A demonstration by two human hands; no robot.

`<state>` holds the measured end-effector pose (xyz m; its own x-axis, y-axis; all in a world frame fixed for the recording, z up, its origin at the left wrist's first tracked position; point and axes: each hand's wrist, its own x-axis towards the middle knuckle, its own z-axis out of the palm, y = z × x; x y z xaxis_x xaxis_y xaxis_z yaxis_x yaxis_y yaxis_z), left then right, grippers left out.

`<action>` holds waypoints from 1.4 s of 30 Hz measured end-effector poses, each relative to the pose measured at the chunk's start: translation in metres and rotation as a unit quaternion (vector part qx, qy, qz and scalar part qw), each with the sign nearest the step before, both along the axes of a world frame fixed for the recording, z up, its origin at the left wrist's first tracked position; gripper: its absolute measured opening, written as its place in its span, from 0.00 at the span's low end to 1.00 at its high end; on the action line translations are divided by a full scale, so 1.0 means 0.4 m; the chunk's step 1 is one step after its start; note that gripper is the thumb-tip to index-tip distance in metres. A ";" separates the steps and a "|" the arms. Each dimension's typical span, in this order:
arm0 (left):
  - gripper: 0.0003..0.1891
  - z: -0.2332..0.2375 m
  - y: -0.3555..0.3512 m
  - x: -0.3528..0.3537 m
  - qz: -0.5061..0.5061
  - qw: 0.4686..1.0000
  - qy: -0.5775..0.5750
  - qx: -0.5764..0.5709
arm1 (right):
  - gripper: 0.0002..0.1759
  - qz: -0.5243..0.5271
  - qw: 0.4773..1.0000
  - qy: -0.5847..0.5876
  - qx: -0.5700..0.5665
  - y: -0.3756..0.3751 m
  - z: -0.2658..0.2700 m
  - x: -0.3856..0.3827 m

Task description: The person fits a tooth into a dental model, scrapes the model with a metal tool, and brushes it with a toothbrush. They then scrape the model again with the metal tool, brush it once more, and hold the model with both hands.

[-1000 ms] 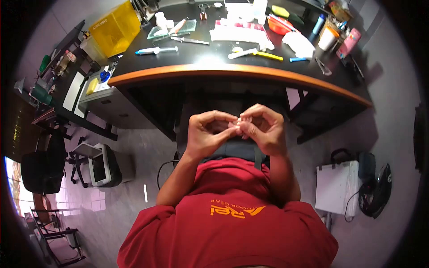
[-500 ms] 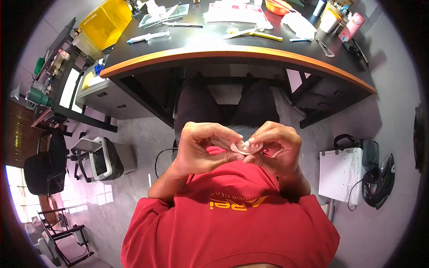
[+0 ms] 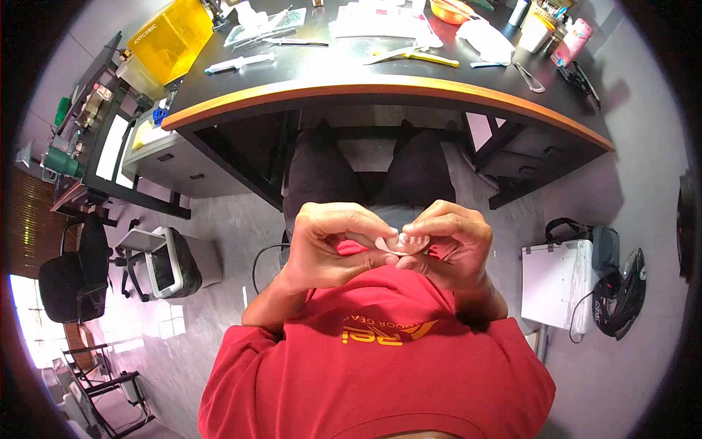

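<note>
A small pale pink piece with a row of white teeth, like a denture (image 3: 401, 247), is held between both hands in front of the red shirt. My left hand (image 3: 333, 241) pinches its left end between thumb and fingers. At the other end, my right hand (image 3: 453, 241) grips it, fingertips on the teeth and thumb below. The fingers cover parts of the piece. Both hands are above the lap, nearer the body than the desk edge (image 3: 387, 86).
On the desk lie a syringe (image 3: 240, 63), a yellow-handled tool (image 3: 431, 58), a white cloth-like bundle (image 3: 486, 42) and a metal loop tool (image 3: 529, 76). An orange bowl (image 3: 452, 10) stands farther back. A lined bin (image 3: 175, 262) is on the floor at left.
The piece is turned slightly between the fingers, and more of its row of teeth shows. Both hands keep their hold in nearly the same place. The camera view has shifted slightly.
</note>
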<state>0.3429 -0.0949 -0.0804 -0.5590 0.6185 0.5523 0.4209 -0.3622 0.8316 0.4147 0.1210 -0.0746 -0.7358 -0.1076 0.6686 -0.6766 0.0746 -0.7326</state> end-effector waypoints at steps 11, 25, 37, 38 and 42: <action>0.18 0.000 0.007 0.019 0.007 0.996 -0.084 0.020 | 0.19 -0.002 1.000 0.022 0.021 0.002 -0.006 -0.005; 0.21 -0.002 -0.001 0.008 0.001 0.999 -0.039 0.007 | 0.18 -0.006 1.000 0.017 -0.002 -0.006 -0.006 -0.007; 0.27 0.001 0.008 0.024 -0.005 0.993 -0.114 0.025 | 0.19 0.004 1.000 0.021 0.009 0.001 -0.003 -0.007; 0.24 -0.005 0.006 0.013 -0.010 0.996 -0.085 0.019 | 0.20 0.003 1.000 0.025 0.012 0.001 -0.004 -0.008; 0.16 -0.001 0.004 0.010 0.001 0.998 -0.062 0.017 | 0.21 0.003 1.000 -0.005 -0.019 -0.009 -0.007 -0.003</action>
<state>0.3470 -0.0932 -0.0807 -0.6248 0.5999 0.4998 0.3164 -0.3907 0.8644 0.4133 0.1173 -0.0775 -0.7420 -0.0861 0.6648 -0.6695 0.0431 -0.7416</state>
